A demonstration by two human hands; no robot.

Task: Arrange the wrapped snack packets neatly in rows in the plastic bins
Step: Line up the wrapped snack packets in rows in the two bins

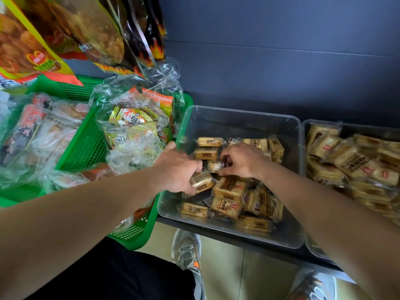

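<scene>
Mid-sorting: left hand grips a gold snack packet, right hand pinches a smaller packet right beside it, inside the clear bin. Next they probably need lining up with the packet row just past both hands.

The left hand is gripping a gold packet inside the clear bin, while the right hand is pinching a smaller packet just beside it, near the bin's left wall.

Green baskets of bagged goods, hanging pouches above, seemingly grey sneakers below.
</scene>
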